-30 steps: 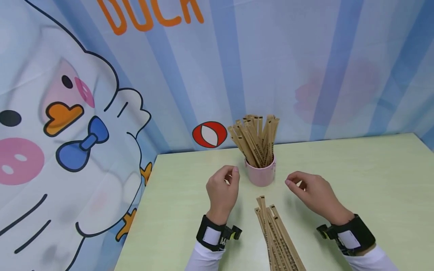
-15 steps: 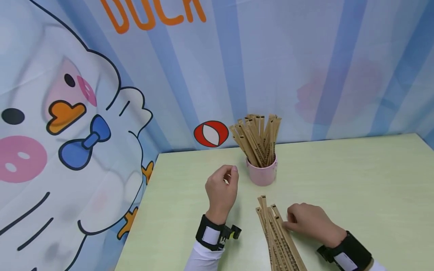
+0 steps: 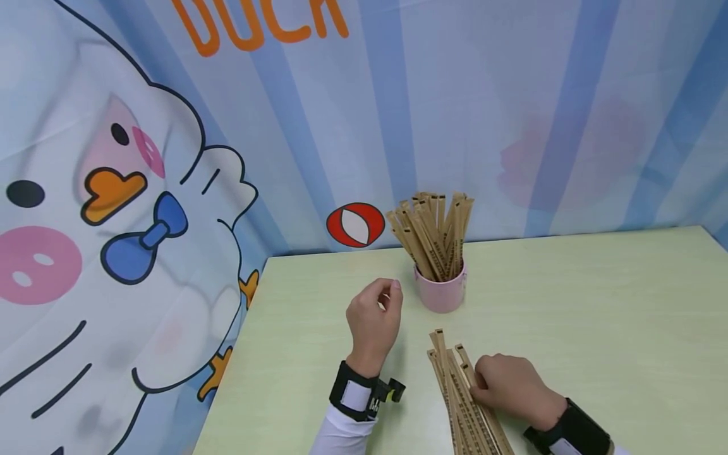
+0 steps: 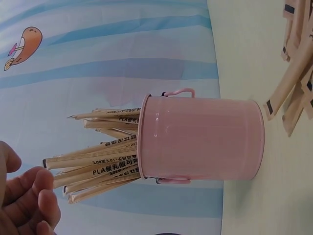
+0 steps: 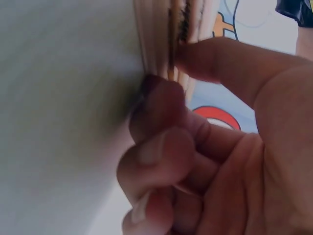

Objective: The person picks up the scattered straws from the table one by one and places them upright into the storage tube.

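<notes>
Paper-wrapped straws [image 3: 463,404] lie in a loose pile on the table, their far ends fanned out. My right hand [image 3: 514,387] is at the pile's right side; in the right wrist view its thumb and forefinger pinch a wrapped straw [image 5: 159,36] at the edge. My left hand [image 3: 375,322] hovers left of the pile, fingers loosely curled and holding nothing. Just behind it stands a pink metal bucket [image 3: 440,296], also seen lying sideways in the left wrist view, packed with upright wrapped straws [image 3: 435,237] that lean outward over the rim.
The pale table [image 3: 597,303] ends at a blue striped cloth backdrop [image 3: 466,95] with a large printed duck [image 3: 188,328]. The bucket stands close to the table's back edge. Small side handles [image 4: 181,92] stick out from the bucket.
My right hand has come down and toward me, from beside the bucket to the right edge of the straw pile, and its fingers have closed there. The left hand stays put.
</notes>
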The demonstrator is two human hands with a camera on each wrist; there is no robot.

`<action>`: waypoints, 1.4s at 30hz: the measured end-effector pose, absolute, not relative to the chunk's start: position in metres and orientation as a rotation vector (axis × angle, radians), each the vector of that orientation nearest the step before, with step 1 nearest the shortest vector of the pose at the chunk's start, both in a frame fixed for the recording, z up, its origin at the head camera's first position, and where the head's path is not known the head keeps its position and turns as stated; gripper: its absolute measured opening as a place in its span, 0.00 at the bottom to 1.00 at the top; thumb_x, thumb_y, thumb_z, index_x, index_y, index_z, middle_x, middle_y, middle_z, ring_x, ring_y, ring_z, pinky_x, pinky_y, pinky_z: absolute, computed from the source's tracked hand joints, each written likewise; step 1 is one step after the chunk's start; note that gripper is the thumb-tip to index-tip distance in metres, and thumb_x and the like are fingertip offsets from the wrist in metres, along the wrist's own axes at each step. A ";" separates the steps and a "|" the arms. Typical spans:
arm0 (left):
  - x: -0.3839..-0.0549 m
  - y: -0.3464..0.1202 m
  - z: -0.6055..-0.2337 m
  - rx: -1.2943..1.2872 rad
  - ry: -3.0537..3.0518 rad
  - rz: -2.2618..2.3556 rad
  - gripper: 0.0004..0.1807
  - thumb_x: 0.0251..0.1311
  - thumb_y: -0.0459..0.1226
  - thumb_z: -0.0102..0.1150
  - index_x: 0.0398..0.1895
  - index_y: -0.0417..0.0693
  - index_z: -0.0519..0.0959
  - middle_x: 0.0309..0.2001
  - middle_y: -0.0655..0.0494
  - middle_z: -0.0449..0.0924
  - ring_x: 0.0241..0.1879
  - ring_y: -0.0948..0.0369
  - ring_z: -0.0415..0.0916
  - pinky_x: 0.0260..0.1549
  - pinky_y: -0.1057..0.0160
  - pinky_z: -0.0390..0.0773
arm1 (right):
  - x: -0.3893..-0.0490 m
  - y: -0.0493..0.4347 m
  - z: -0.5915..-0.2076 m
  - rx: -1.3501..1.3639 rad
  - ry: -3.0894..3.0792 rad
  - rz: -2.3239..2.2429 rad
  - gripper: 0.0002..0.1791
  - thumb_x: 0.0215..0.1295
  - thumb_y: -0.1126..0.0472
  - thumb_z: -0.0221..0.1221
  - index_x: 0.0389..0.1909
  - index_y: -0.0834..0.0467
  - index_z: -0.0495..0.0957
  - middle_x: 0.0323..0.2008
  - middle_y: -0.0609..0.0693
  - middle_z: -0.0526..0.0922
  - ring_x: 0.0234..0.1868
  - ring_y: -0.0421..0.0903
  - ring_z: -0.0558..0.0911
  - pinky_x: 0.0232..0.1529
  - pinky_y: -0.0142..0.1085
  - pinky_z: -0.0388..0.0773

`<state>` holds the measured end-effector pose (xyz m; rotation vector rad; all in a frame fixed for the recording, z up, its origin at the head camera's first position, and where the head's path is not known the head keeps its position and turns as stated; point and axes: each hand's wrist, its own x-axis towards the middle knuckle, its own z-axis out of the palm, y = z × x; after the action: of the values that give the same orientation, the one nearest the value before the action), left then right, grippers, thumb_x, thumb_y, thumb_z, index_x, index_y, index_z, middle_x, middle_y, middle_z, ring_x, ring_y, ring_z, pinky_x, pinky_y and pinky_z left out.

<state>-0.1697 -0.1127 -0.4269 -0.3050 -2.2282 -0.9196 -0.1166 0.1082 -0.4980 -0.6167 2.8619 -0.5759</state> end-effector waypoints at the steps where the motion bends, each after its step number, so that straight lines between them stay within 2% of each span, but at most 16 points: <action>1: -0.170 -0.112 -0.427 -0.310 -2.227 -0.914 0.12 0.64 0.39 0.52 0.28 0.46 0.82 0.20 0.58 0.79 0.20 0.66 0.70 0.18 0.71 0.68 | -0.116 0.107 -0.498 -0.612 2.874 -0.569 0.17 0.49 0.54 0.62 0.09 0.48 0.66 0.08 0.39 0.65 0.12 0.37 0.63 0.14 0.32 0.58; 11: -0.171 -0.110 -0.432 -0.318 -2.247 -0.894 0.12 0.64 0.40 0.52 0.28 0.46 0.82 0.20 0.59 0.78 0.19 0.66 0.69 0.18 0.71 0.68 | -0.108 0.097 -0.498 -0.587 2.960 -0.552 0.19 0.41 0.60 0.58 0.03 0.48 0.59 0.06 0.36 0.51 0.11 0.36 0.54 0.13 0.31 0.47; 16: -0.170 -0.110 -0.432 -0.317 -2.256 -0.892 0.12 0.64 0.40 0.52 0.28 0.46 0.82 0.20 0.58 0.78 0.19 0.65 0.69 0.19 0.71 0.68 | -0.107 0.095 -0.496 -0.556 2.948 -0.540 0.21 0.41 0.60 0.57 0.02 0.47 0.56 0.07 0.36 0.47 0.11 0.37 0.50 0.13 0.31 0.44; 26: -0.171 -0.110 -0.433 -0.316 -2.260 -0.886 0.13 0.64 0.40 0.52 0.27 0.46 0.82 0.20 0.58 0.78 0.19 0.65 0.70 0.18 0.72 0.67 | -0.110 0.096 -0.495 -0.528 2.922 -0.598 0.17 0.42 0.61 0.58 0.04 0.49 0.61 0.07 0.37 0.52 0.11 0.37 0.55 0.13 0.31 0.47; 33: -0.171 -0.111 -0.434 -0.310 -2.259 -0.896 0.12 0.64 0.40 0.52 0.28 0.46 0.82 0.20 0.58 0.78 0.19 0.64 0.70 0.18 0.71 0.68 | -0.110 0.097 -0.492 -0.584 2.874 -0.649 0.16 0.46 0.62 0.57 0.07 0.49 0.64 0.08 0.38 0.57 0.12 0.36 0.58 0.15 0.30 0.51; 42: -0.170 -0.113 -0.433 -0.301 -2.255 -0.907 0.13 0.65 0.41 0.52 0.28 0.47 0.83 0.21 0.59 0.79 0.20 0.66 0.70 0.19 0.71 0.69 | -0.121 0.112 -0.471 -0.586 2.911 -0.728 0.17 0.56 0.63 0.54 0.11 0.49 0.64 0.10 0.40 0.56 0.13 0.37 0.56 0.16 0.29 0.50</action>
<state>-0.1705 -0.1128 -0.4327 -0.3006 -2.2550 -0.9073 -0.1210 0.1119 -0.4709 -0.5861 2.9115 -0.7282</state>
